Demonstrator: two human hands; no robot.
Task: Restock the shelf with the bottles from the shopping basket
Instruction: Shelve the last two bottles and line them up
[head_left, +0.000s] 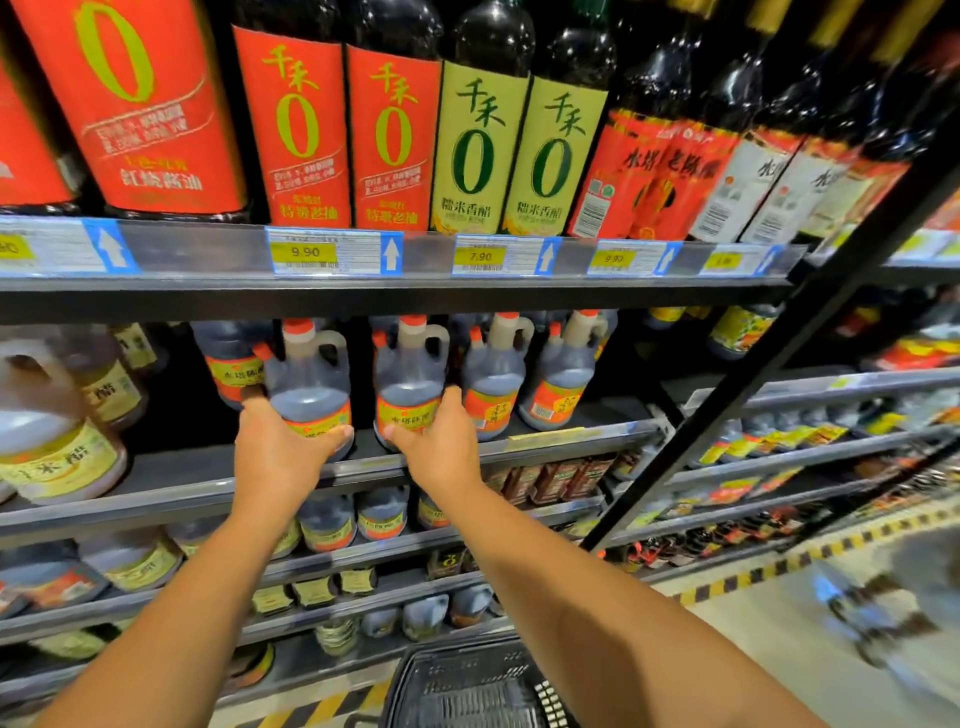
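Head view, left hand (280, 447) gripping handled plastic jug (309, 384), right hand (441, 441) gripping matching jug (410, 379)

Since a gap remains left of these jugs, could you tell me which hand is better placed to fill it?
Probably the left hand: its jug borders the gap; the right hand grips the next jug.

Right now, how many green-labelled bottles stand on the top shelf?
2: one green-labelled bottle just right of the red-labelled ones, the second touching its right side. More may be hidden behind.
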